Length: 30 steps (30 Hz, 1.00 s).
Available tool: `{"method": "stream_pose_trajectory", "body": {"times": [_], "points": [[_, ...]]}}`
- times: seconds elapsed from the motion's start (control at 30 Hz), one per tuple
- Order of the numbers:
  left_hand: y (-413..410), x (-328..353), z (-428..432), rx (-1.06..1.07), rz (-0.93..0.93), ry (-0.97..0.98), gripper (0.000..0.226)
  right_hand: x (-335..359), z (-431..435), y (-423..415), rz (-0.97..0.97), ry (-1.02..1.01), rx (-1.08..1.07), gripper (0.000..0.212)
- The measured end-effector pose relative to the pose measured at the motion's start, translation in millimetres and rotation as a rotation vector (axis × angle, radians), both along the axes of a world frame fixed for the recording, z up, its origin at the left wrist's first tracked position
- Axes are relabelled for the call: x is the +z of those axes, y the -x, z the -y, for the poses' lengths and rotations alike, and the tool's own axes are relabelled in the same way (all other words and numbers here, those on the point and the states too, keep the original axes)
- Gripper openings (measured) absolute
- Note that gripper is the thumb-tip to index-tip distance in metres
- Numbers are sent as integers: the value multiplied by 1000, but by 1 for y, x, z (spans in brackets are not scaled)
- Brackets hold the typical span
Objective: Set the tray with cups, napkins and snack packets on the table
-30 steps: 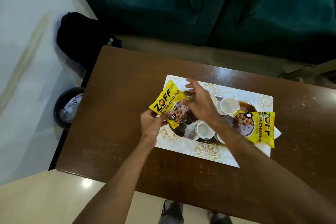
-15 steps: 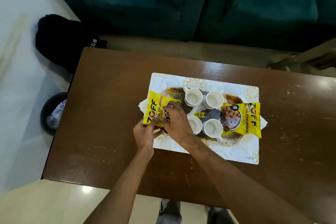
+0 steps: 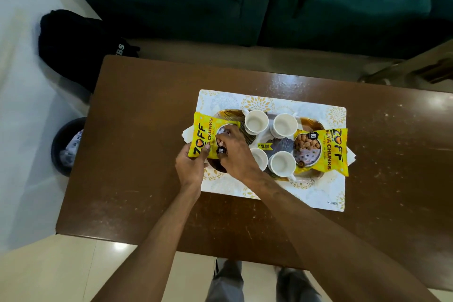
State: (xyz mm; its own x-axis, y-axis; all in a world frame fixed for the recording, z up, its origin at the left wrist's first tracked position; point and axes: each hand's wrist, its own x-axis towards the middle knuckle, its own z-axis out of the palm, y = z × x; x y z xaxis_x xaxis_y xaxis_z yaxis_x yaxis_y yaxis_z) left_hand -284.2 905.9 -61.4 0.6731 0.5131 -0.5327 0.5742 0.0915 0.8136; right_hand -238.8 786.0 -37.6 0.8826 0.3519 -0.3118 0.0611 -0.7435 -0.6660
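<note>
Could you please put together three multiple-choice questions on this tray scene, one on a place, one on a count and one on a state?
1. Where does the right snack packet lie?
A. on the sofa
B. across the right end of the tray
C. on the floor

2. How many white cups stand on the tray?
A. two
B. four
C. six

3. What is the state of the left snack packet?
A. lying untouched
B. stuffed in a cup
C. held by both hands

Answers:
1 B: it lies across the tray's right end, beside the cups.
2 B: two rows of two show, one cup partly hidden by the right hand.
3 C: the left hand pinches its near end and the right hand's fingers curl onto its middle.
</note>
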Motion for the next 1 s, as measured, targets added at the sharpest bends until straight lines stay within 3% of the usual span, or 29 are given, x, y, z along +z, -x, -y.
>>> {"method": "stream_pose_trajectory", "body": {"times": [0.07,0.13,0.2,0.3,0.47,0.6,1.0], "points": [[2,4,2,-84,-14,-91,56,0,1,-2,5,-15,-13,32],[6,8,3,-184,10,-350,80,0,3,0,20,-22,-31,27],[10,12,6,-322,103,-623,77,1,5,5,21,-29,-14,31],[13,17,16,-565,201,-797,62,5,10,10,-14,-83,26,44],[10,15,14,-989,30,-945,55,14,35,14,63,-134,-163,41],[8,21,13,-1066,-7,-986,56,22,71,26,97,-199,-330,38],[37,41,70,-816,183,-761,42,21,166,67,210,-85,-667,24]]}}
